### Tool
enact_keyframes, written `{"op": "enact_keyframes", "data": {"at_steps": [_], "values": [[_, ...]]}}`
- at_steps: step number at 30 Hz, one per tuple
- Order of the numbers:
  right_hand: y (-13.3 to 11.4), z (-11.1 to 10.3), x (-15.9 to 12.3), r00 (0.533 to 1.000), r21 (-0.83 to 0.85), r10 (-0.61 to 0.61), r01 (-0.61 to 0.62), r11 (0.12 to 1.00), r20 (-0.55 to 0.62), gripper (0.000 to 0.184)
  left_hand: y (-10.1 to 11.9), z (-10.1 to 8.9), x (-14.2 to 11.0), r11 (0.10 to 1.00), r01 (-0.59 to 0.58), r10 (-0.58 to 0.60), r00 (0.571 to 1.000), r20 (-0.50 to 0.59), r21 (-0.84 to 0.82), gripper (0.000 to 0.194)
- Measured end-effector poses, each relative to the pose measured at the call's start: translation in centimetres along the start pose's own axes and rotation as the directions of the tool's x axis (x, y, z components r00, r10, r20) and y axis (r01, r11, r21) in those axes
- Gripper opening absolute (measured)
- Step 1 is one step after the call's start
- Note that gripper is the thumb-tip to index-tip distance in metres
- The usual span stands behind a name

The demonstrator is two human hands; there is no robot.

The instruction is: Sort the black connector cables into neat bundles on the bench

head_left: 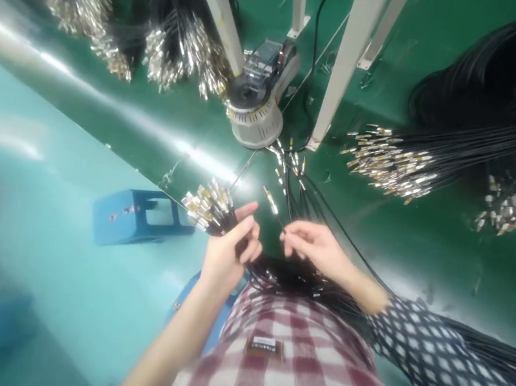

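My left hand (236, 242) is wrapped round a bundle of black cables, whose metal connector ends (210, 205) fan out beyond the thumb side. Between the thumb and fingers of my right hand (311, 244) is a single black cable; its metal connector (272, 202) points up and to the left. Just past my hands, several loose cables with metal ends (291, 166) lie on the green table (362, 216). More black cable (288, 276) lies across my lap against the checked apron.
A round grey-white device (254, 121) stands ahead, beside white metal posts (349, 64). Big bundles of connector-ended cables lie at right (394, 165) and at back left (182, 54). Below the table's left edge, a blue plastic stool (124, 217) is on the floor.
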State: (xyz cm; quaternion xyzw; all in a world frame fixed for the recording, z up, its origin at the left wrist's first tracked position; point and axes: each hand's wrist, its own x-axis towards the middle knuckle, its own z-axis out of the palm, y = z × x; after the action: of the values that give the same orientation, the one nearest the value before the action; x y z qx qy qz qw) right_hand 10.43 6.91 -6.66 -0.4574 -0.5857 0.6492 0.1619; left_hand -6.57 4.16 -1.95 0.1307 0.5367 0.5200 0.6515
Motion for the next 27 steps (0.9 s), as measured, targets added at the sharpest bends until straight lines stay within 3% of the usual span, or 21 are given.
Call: {"op": "enact_keyframes", "data": {"at_steps": [3,6,16,21,23,27], "values": [[-0.5,0.1,-4.0,1.000,0.336,-0.028,0.024,0.942,0.009,0.030,0.4,1.3,-0.1,0.999,-0.013,0.010,0.997,0.079,0.041,0.025],[-0.9,0.7,-5.6,0.996,0.367,-0.033,0.062,0.928,-0.084,0.029,0.7,2.2,-0.5,0.998,-0.006,-0.003,0.992,0.130,0.065,0.017],[-1.2,0.8,-6.8,0.960,0.022,-0.043,0.051,0.998,-0.277,0.015,0.5,2.5,-1.7,0.993,-0.057,0.046,0.993,0.106,0.103,0.013],[-2.0,0.6,-6.9,0.968,-0.137,-0.089,0.058,0.989,-0.235,0.011,0.4,2.6,-1.9,0.996,-0.045,0.041,0.998,0.049,0.080,0.013],[-3.0,0.8,-6.6,0.954,-0.234,-0.149,0.087,0.968,-0.259,0.015,0.4,2.6,-2.0,0.995,-0.052,0.047,0.997,0.068,0.082,0.011],[-4.0,1.4,-5.5,0.869,-0.311,-0.355,0.251,0.917,-0.345,0.016,0.5,2.5,-2.2,0.991,-0.076,0.064,0.993,0.100,0.114,0.006]]}}
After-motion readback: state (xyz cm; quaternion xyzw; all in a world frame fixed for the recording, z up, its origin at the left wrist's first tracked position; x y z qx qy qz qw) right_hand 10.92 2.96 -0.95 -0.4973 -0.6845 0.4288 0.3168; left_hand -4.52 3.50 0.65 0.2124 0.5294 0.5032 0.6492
